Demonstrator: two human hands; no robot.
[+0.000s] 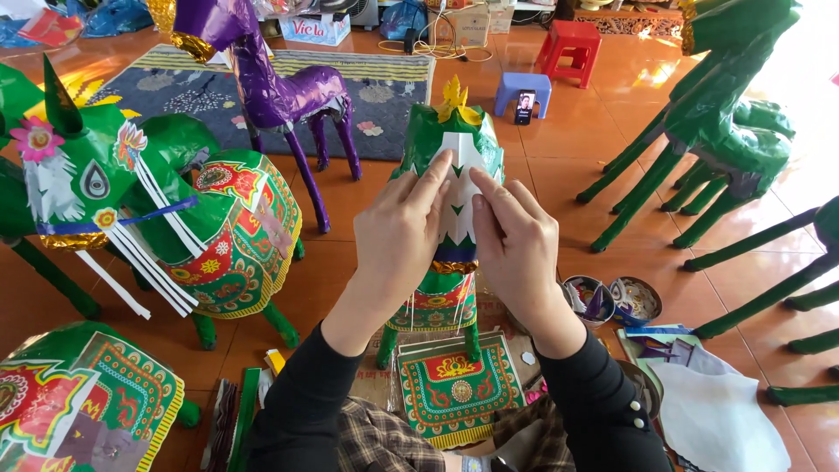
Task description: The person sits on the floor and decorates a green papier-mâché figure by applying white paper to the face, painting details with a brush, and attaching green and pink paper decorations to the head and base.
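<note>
Head view: your left hand (398,232) and right hand (516,245) press flat, fingers unclenched, on the white paper face (461,188) of the green paper horse (450,262). Light, crushable; hold its legs.

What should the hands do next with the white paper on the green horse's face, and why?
Probably smooth the white paper strip downward. Both the left hand and right hand press their fingertips on its top, on the green paper horse, while its lower part has no fingers on it.

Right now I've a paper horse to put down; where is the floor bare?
Bare tiles lie between the purple horse and the green horse both hands press. Crowded: paper panels and bowls by the knees.
</note>
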